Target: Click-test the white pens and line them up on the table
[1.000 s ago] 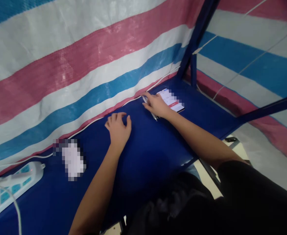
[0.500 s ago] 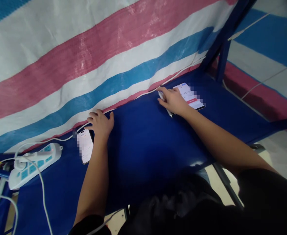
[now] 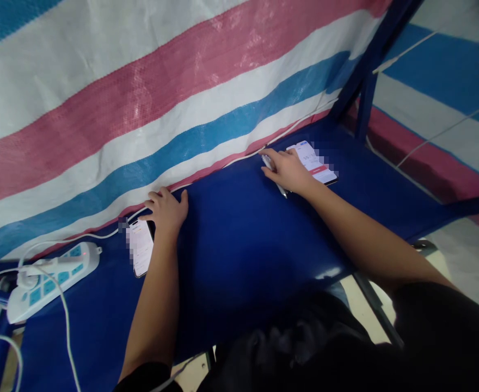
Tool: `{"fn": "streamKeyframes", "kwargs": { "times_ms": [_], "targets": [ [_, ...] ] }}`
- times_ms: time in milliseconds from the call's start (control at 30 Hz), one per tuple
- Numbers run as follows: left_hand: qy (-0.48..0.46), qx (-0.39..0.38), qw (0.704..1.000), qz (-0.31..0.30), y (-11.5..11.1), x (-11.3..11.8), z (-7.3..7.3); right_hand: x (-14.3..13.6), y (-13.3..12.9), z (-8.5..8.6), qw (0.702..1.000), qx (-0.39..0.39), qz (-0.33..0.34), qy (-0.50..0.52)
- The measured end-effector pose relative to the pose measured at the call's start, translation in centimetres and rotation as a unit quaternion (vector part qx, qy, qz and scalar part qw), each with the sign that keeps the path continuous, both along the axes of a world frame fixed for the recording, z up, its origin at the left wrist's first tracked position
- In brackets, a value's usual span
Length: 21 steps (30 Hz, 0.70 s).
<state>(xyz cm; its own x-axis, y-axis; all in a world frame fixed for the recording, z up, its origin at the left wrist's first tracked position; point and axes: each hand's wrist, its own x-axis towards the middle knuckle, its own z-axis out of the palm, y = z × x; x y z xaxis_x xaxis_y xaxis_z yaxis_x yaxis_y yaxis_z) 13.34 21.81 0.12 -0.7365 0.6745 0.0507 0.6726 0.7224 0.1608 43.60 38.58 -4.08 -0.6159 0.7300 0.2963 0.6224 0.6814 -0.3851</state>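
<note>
My left hand (image 3: 166, 212) lies with its fingers spread at the back edge of the blue table top, beside the white cable along the wall. By its wrist rests a phone (image 3: 141, 245) with a lit white screen, partly covered by my forearm. Further right, my right hand (image 3: 285, 170) is curled over a white and silver pen (image 3: 282, 191). The pen runs between thumb and forefinger, its tip pointing toward me and its middle hidden by the hand. Just behind that hand lies a second phone (image 3: 319, 170), lit, with a red bar on its screen.
A white power strip (image 3: 76, 268) with blue sockets and plugged-in cables lies on the left of the blue table (image 3: 231, 245). Striped plastic sheeting (image 3: 190, 71) hangs along the back. A dark blue frame post (image 3: 364, 109) stands at the right rear.
The view has shifted slightly, so everything appears a little further left and lower. Both hands keep nearly the same pose and place on the table.
</note>
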Motion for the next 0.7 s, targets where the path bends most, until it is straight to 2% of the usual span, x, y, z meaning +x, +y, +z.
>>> {"fn": "streamKeyframes", "kwargs": {
  "times_ms": [267,700],
  "targets": [
    [-0.009,-0.041,0.999,0.004,0.0,1.0,1.3,0.0,-0.2,0.4,1.000,-0.011,-0.005,-0.015],
    [-0.003,-0.023,1.000,-0.009,-0.2,0.9,1.3,0.3,-0.6,1.2,1.000,-0.015,-0.013,-0.013]
  ]
}}
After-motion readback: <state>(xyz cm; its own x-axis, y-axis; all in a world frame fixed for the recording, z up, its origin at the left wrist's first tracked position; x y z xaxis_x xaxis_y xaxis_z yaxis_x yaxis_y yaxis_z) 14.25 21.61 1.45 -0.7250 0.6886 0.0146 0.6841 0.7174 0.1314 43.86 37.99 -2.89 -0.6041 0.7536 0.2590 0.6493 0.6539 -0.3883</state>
